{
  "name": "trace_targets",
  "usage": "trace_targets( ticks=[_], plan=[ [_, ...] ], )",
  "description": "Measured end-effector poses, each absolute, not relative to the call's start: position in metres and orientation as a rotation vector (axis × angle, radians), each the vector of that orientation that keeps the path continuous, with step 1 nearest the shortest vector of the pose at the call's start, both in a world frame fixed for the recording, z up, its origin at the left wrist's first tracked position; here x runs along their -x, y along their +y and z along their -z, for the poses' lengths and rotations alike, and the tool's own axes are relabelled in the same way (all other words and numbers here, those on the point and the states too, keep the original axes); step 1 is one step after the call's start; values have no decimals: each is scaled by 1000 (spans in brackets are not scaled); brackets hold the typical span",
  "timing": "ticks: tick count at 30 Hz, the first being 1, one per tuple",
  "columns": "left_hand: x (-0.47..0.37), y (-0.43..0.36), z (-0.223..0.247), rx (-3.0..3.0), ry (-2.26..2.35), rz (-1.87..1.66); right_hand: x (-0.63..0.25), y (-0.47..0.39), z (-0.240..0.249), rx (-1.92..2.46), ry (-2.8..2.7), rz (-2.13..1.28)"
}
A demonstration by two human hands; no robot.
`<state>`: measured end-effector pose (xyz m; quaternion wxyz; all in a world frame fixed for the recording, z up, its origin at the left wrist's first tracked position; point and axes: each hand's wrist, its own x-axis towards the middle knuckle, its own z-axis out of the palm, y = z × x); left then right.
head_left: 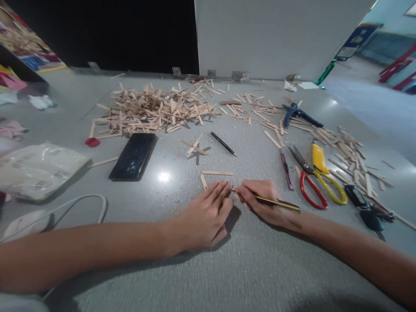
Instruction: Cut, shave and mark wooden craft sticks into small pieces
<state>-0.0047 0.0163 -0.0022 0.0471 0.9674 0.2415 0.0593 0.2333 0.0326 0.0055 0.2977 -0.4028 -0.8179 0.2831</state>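
Observation:
My right hand is closed around a black and yellow pencil, its tip at the fingertips of my left hand. The left hand's fingers are bent and pressed together low over the table; what lies beneath them is hidden. Just beyond, a flat wooden stick lies crosswise, and a shorter wooden piece slants toward my left fingers. Farther off are a few crossed wooden sticks and a black pen.
A big heap of wooden sticks covers the back. At right lie red-and-yellow-handled scissors, a slim purple cutter, a yellow tool, blue-handled cutters and more sticks. A phone, plastic bag and white cable are left.

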Motion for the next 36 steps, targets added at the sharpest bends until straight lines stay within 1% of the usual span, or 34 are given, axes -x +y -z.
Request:
trace_targets(
  ticks=[8, 16, 26, 36],
  plan=[
    [2, 17, 0, -3050, 749, -156, -231, 32, -2, 1008, -2194, -694],
    [4, 17, 2, -2994, 774, -157, -233, 32, -8, 973, -2288, -594],
    [1, 17, -6, -3064, 797, -63, -239, 31, -12, 973, -2300, -734],
    [1, 17, -5, -3104, 787, -134, -243, 30, -11, 983, -2271, -788]
  ],
)
